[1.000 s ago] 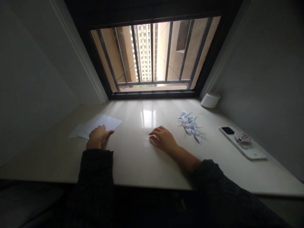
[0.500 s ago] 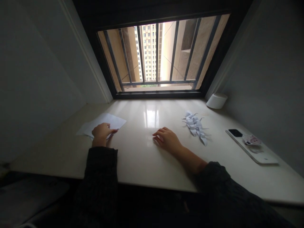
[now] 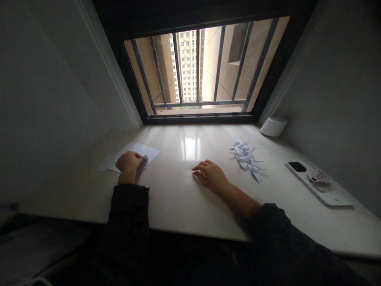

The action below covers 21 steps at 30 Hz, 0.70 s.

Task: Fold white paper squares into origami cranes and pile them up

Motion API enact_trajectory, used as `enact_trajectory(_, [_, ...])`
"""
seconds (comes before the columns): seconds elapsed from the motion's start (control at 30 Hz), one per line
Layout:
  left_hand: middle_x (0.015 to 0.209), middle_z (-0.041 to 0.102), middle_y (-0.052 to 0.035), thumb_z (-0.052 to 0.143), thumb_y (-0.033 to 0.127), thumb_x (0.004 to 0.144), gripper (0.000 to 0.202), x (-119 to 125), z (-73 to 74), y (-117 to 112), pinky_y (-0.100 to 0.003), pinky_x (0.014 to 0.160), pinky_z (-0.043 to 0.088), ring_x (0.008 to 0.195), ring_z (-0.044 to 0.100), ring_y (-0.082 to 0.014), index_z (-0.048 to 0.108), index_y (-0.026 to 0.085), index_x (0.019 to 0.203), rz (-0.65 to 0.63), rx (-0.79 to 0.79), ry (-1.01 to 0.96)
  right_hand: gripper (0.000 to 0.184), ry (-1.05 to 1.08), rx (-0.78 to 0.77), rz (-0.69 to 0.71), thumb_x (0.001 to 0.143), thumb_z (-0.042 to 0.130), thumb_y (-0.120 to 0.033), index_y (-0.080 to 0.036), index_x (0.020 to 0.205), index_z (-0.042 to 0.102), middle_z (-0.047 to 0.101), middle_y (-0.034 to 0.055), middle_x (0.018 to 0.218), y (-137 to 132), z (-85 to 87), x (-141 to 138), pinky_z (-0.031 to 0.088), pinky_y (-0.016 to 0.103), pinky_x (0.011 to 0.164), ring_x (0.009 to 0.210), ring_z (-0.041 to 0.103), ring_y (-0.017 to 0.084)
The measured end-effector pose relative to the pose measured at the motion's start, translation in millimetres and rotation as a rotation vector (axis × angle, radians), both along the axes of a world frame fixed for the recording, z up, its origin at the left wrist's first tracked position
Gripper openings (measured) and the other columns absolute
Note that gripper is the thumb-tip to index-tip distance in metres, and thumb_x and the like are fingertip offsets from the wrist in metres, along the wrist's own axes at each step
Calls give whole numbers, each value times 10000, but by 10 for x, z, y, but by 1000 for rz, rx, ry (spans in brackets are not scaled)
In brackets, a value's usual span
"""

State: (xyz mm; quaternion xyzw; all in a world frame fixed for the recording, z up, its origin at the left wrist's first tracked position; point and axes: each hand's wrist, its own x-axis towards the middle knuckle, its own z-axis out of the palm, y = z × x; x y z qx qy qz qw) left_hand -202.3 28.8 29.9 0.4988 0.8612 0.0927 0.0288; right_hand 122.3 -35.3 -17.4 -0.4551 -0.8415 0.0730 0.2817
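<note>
Over the white paper sheets at the left of the sill, my left hand is closed in a pinch on a sheet of paper, whose near edge curls up beside the fingers. My right hand rests on the pale sill near the middle, holding nothing, with its fingers bent and the thumb apart from them. To its right lie several folded white paper cranes, close together in a slanting row.
A white phone with a round pig-face grip lies at the right. A white cylindrical object stands in the far right corner. Beyond the sill is a barred window; walls rise on both sides.
My left thumb and fingers have come together on the paper, and its near edge is now lifted and curled. My right hand stays in place.
</note>
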Motion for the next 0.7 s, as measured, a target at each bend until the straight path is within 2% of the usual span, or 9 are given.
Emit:
enact_trajectory(0.13, [866, 709, -121, 759, 542, 481, 402, -52, -23, 5, -400, 662, 444, 839, 628, -362, 737, 241, 746, -5, 21, -66, 182, -3, -14, -5, 872, 541, -289, -246, 954, 697, 700, 31, 933, 1, 6, -1, 464, 317, 776, 889, 582, 196])
enact_trajectory(0.23, [873, 714, -113, 729, 475, 566, 337, 3, -27, 17, -397, 702, 454, 878, 631, -348, 728, 214, 780, -84, 274, -180, 184, 6, -20, -6, 876, 537, -295, -246, 956, 695, 698, 39, 940, 21, -7, 12, 466, 325, 792, 898, 581, 199])
enact_trajectory(0.3, [890, 713, -96, 687, 454, 640, 342, 144, -17, 30, -362, 721, 469, 874, 642, -289, 708, 198, 867, -216, 514, -435, 187, 33, -12, -16, 877, 536, -297, -246, 978, 684, 694, 45, 944, 44, -19, 29, 468, 341, 813, 916, 578, 207])
enact_trajectory(0.37, [896, 710, -88, 703, 463, 634, 420, 361, 3, 45, -326, 699, 491, 809, 652, -230, 669, 176, 939, -313, 646, -863, 240, 93, 2, -45, 868, 546, -292, -243, 1084, 638, 683, 54, 965, 72, -27, 53, 475, 362, 831, 939, 572, 218])
enact_trajectory(0.43, [910, 704, -78, 762, 436, 580, 463, 615, 30, 59, -302, 690, 504, 778, 650, -192, 643, 166, 938, -349, 638, -1203, 406, 178, 27, -74, 848, 569, -279, -236, 1250, 526, 660, 69, 1024, 100, -23, 86, 481, 384, 849, 962, 567, 228])
enact_trajectory(0.5, [912, 697, -71, 793, 389, 558, 450, 865, 55, 74, -290, 723, 511, 782, 647, -168, 635, 155, 907, -352, 641, -1423, 593, 259, 60, -84, 821, 602, -276, -240, 1371, 382, 620, 88, 1116, 127, -5, 126, 480, 410, 873, 989, 561, 240])
enact_trajectory(0.6, [909, 693, -76, 811, 347, 552, 449, 1193, 64, 105, -316, 794, 514, 817, 650, -172, 641, 138, 911, -373, 636, -1603, 752, 361, 92, -83, 783, 652, -309, -267, 1428, 268, 569, 105, 1211, 168, 35, 194, 477, 437, 890, 1006, 565, 253])
enact_trajectory(0.7, [875, 699, -77, 826, 315, 536, 443, 1474, 12, 137, -333, 801, 517, 790, 654, -172, 654, 126, 898, -346, 600, -1676, 803, 450, 110, -111, 771, 672, -346, -260, 1440, 237, 566, 115, 1229, 215, 68, 264, 484, 429, 882, 983, 584, 247])
